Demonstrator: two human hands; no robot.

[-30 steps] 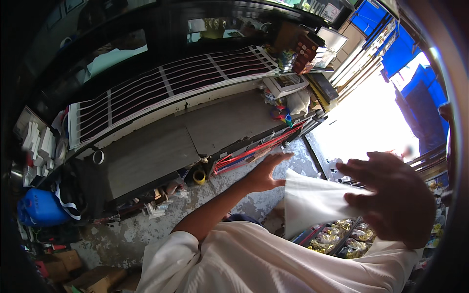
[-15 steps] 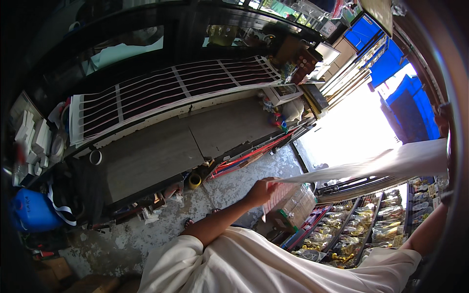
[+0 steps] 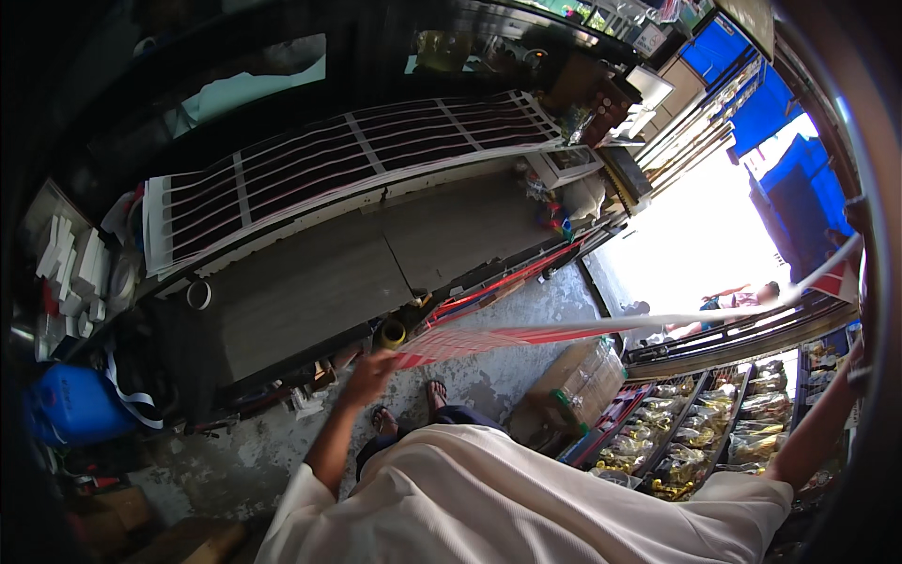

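A long sheet (image 3: 526, 336), white with a red checked pattern on its underside, stretches in front of me from left to right. My left hand (image 3: 372, 374) is closed on its left end, beside the bench's front edge and close to a yellow-rimmed roll (image 3: 393, 333). Far to the right, at the dark rim of the picture, my right hand (image 3: 839, 242) grips the opposite end; its fingers show only in part. Between the hands the sheet runs nearly edge-on, and its right end curves upward.
A dark grey workbench (image 3: 310, 291) bears a strip of dark-panelled printed sheets (image 3: 301, 179) along its back. A wrapped carton (image 3: 581, 381) stands on the floor before racks of bagged goods (image 3: 691, 428). A blue jug (image 3: 80, 402) is at left. Beyond the bright doorway is a person (image 3: 747, 297).
My left hand has moved left and toward the bench, drawing the sheet's end with it. The sheet's red checked side now shows more. A person has come into view outside.
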